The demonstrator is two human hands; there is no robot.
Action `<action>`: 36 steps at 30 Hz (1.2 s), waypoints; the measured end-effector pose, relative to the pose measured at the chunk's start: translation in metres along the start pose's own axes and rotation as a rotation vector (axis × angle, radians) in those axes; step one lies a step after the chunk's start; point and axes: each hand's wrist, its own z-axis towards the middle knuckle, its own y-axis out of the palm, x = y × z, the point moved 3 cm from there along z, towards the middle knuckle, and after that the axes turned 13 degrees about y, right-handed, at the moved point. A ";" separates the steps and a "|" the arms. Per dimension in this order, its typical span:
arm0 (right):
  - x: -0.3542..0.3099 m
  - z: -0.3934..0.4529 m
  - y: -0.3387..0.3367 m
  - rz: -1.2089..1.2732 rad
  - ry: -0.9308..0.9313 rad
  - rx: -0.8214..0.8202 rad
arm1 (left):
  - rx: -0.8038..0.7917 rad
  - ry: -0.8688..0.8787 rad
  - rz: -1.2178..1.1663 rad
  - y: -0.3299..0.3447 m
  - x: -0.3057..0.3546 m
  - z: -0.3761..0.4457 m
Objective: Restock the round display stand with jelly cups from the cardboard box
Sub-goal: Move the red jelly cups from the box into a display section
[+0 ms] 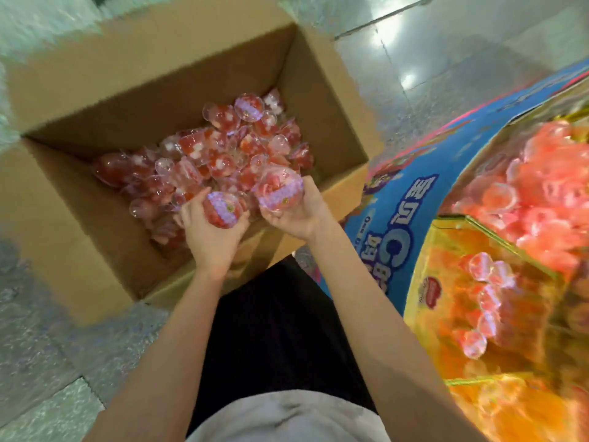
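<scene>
Here, one round, clear-plastic jelly cup (222,209) is grasped by the left hand (213,232), another (279,190) by the right hand (294,215), at the near edge of the cardboard box (105,90).

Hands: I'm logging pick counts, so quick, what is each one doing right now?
Left hand: closed around a jelly cup over the cardboard box.
Right hand: closed around another jelly cup.

Shop floor, printed display stand (414,199), glossy tiles (414,43)
</scene>
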 end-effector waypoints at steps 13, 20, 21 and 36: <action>-0.004 -0.159 -0.158 0.639 -0.559 -0.353 | -0.645 0.156 -0.250 0.127 0.141 -0.061; 0.018 -0.197 -0.287 0.974 -0.618 -0.174 | -0.935 0.097 -0.338 0.196 0.188 -0.143; 0.020 -0.203 -0.303 0.984 -0.622 -0.131 | -0.948 0.057 -0.359 0.205 0.190 -0.155; -0.036 -0.190 -0.458 0.523 -0.203 0.403 | -0.902 -0.187 -0.493 0.323 0.195 -0.257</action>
